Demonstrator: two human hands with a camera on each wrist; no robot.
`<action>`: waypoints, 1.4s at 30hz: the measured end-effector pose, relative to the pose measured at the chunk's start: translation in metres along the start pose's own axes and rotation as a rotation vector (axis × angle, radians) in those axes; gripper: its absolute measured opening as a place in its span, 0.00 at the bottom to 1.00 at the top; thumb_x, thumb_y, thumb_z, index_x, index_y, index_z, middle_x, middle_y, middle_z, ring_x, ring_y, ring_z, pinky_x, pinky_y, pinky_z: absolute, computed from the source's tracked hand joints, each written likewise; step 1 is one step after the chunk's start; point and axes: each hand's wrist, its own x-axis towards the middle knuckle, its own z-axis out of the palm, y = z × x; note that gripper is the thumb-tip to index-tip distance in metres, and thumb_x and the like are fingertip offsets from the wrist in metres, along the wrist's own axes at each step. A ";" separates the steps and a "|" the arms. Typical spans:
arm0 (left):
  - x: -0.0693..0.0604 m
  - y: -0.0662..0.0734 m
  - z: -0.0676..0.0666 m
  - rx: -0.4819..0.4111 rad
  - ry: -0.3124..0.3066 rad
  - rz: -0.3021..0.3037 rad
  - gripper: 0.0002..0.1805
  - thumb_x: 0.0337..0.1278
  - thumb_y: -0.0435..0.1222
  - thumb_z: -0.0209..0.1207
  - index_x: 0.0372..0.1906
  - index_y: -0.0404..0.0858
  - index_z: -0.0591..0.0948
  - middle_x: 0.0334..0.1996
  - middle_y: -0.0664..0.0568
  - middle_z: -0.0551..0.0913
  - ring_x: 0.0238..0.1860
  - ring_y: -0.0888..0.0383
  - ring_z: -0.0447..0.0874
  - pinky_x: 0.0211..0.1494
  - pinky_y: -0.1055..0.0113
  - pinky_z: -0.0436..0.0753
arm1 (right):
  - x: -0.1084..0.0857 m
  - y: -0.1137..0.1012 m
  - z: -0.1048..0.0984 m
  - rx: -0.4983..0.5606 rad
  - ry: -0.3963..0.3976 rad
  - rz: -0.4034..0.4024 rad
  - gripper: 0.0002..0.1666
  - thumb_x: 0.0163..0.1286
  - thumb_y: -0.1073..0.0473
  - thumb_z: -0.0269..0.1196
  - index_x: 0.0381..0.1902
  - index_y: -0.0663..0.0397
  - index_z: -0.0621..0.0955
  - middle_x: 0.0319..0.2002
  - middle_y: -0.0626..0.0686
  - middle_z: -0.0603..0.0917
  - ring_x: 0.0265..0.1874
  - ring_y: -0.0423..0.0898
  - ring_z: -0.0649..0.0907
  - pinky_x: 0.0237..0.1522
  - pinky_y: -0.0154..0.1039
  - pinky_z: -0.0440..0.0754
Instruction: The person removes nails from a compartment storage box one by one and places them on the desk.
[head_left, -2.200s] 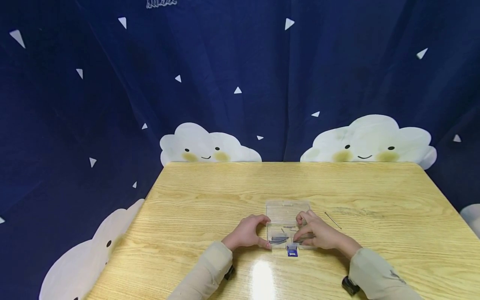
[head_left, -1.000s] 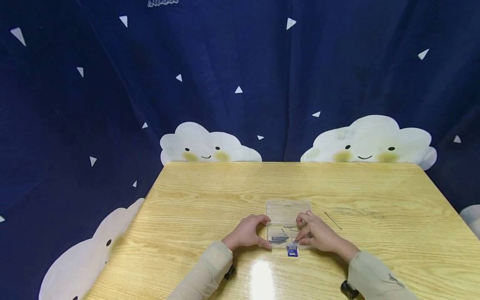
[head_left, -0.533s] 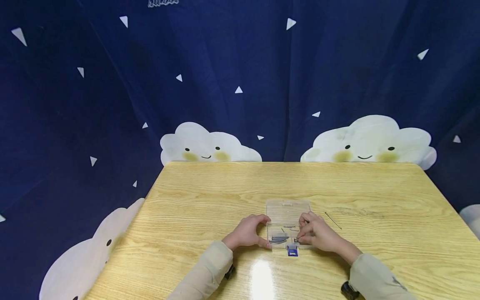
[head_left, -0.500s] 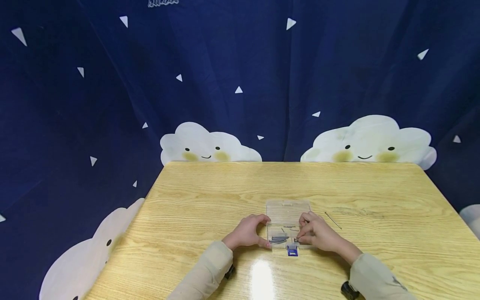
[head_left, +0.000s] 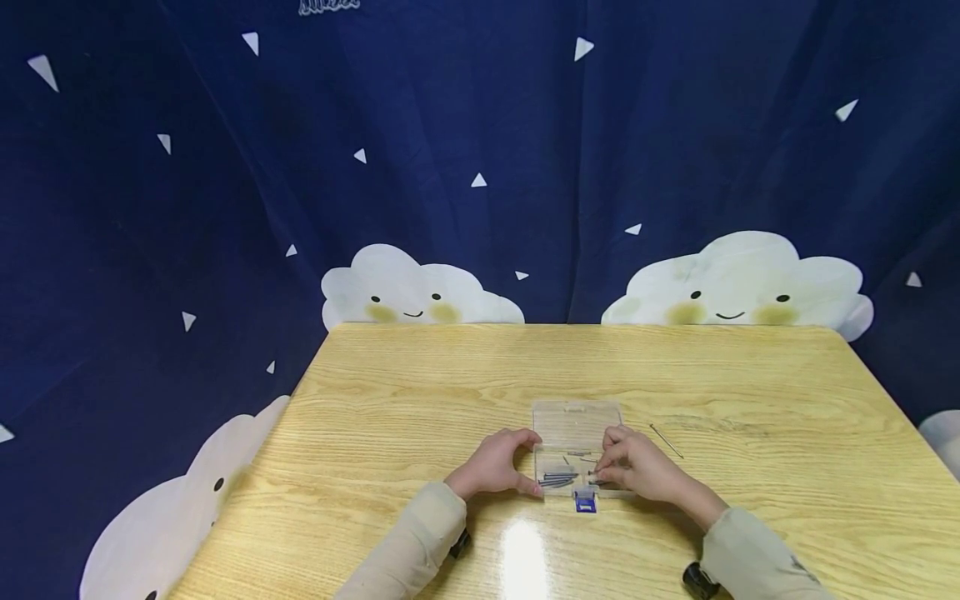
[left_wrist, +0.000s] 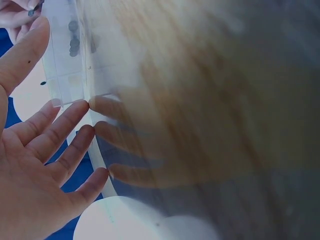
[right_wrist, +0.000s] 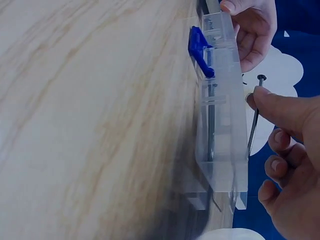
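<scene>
A clear plastic box (head_left: 576, 423) with its lid folded back stands on the table, with a blue latch (head_left: 585, 502) at its front. Dark nails (head_left: 557, 480) lie in its left front compartment, and smaller ones toward the back. My left hand (head_left: 495, 463) holds the box's left side between thumb and fingers. My right hand (head_left: 637, 467) is over the right compartment. In the right wrist view, the thumb and index finger of this hand (right_wrist: 295, 145) pinch a long nail (right_wrist: 256, 120), its head uppermost in that picture, beside the box wall (right_wrist: 222, 125).
A single long nail (head_left: 666, 441) lies on the wooden table (head_left: 420, 375), right of the box. Behind the table hangs a dark blue curtain (head_left: 420, 100) with white triangles and smiling clouds.
My right hand has shifted slightly right from its place about a second ago, and a nail now shows at its fingertips. My left hand has stayed on the box.
</scene>
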 end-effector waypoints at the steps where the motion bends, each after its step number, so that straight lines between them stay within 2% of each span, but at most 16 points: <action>1: 0.000 0.000 0.000 -0.001 -0.001 -0.002 0.37 0.31 0.50 0.72 0.54 0.44 0.74 0.46 0.56 0.79 0.50 0.58 0.72 0.56 0.63 0.68 | 0.000 0.000 0.000 0.010 0.001 0.005 0.06 0.47 0.68 0.69 0.22 0.53 0.85 0.22 0.41 0.62 0.25 0.34 0.62 0.26 0.28 0.63; 7: 0.000 0.001 -0.001 -0.007 -0.005 -0.012 0.38 0.31 0.50 0.72 0.54 0.44 0.73 0.46 0.56 0.79 0.50 0.58 0.72 0.57 0.62 0.67 | -0.001 -0.002 -0.003 0.083 0.008 0.051 0.05 0.47 0.69 0.69 0.22 0.54 0.85 0.21 0.42 0.64 0.24 0.34 0.64 0.25 0.29 0.64; 12: 0.000 0.001 -0.001 -0.010 -0.006 -0.017 0.37 0.31 0.50 0.72 0.54 0.44 0.74 0.46 0.56 0.79 0.50 0.58 0.72 0.57 0.62 0.67 | -0.002 -0.002 -0.006 0.119 0.010 0.071 0.05 0.47 0.70 0.69 0.23 0.57 0.85 0.20 0.46 0.64 0.22 0.39 0.65 0.24 0.31 0.65; 17: 0.000 0.001 -0.001 -0.012 -0.008 -0.015 0.37 0.31 0.50 0.73 0.54 0.44 0.74 0.46 0.57 0.79 0.50 0.59 0.72 0.57 0.62 0.67 | 0.003 -0.027 -0.019 0.137 0.011 0.113 0.04 0.47 0.74 0.67 0.23 0.64 0.84 0.19 0.50 0.66 0.20 0.47 0.68 0.23 0.31 0.66; 20: 0.000 0.002 -0.001 -0.014 -0.009 -0.015 0.37 0.31 0.50 0.72 0.54 0.43 0.74 0.46 0.56 0.79 0.50 0.59 0.72 0.57 0.61 0.67 | 0.005 -0.039 -0.025 0.154 0.010 0.160 0.04 0.48 0.75 0.66 0.23 0.66 0.83 0.18 0.50 0.67 0.19 0.47 0.68 0.23 0.30 0.66; 26: -0.001 0.001 -0.001 -0.013 -0.007 -0.012 0.38 0.32 0.50 0.72 0.54 0.44 0.73 0.46 0.56 0.79 0.51 0.58 0.72 0.57 0.61 0.67 | 0.002 -0.037 -0.028 0.206 0.021 0.196 0.04 0.50 0.76 0.64 0.24 0.67 0.83 0.19 0.47 0.69 0.19 0.38 0.67 0.22 0.32 0.67; 31: 0.000 0.000 0.000 -0.008 -0.006 -0.016 0.37 0.32 0.50 0.72 0.54 0.45 0.73 0.46 0.58 0.79 0.50 0.59 0.71 0.57 0.61 0.67 | 0.000 -0.033 -0.030 0.255 0.028 0.221 0.02 0.52 0.75 0.63 0.25 0.69 0.83 0.20 0.47 0.70 0.19 0.36 0.66 0.22 0.33 0.67; 37: -0.001 0.001 0.000 -0.006 -0.007 -0.011 0.37 0.32 0.50 0.72 0.54 0.45 0.73 0.46 0.57 0.79 0.50 0.59 0.72 0.57 0.61 0.67 | -0.008 -0.009 -0.023 0.233 0.056 0.256 0.04 0.51 0.76 0.63 0.25 0.68 0.83 0.21 0.47 0.72 0.20 0.36 0.67 0.23 0.32 0.67; 42: -0.001 0.000 0.000 -0.003 -0.008 -0.011 0.37 0.32 0.51 0.72 0.54 0.45 0.73 0.46 0.57 0.78 0.50 0.59 0.72 0.56 0.61 0.68 | -0.014 0.005 -0.021 0.226 0.068 0.285 0.02 0.53 0.72 0.65 0.26 0.64 0.84 0.21 0.44 0.72 0.20 0.35 0.67 0.22 0.32 0.66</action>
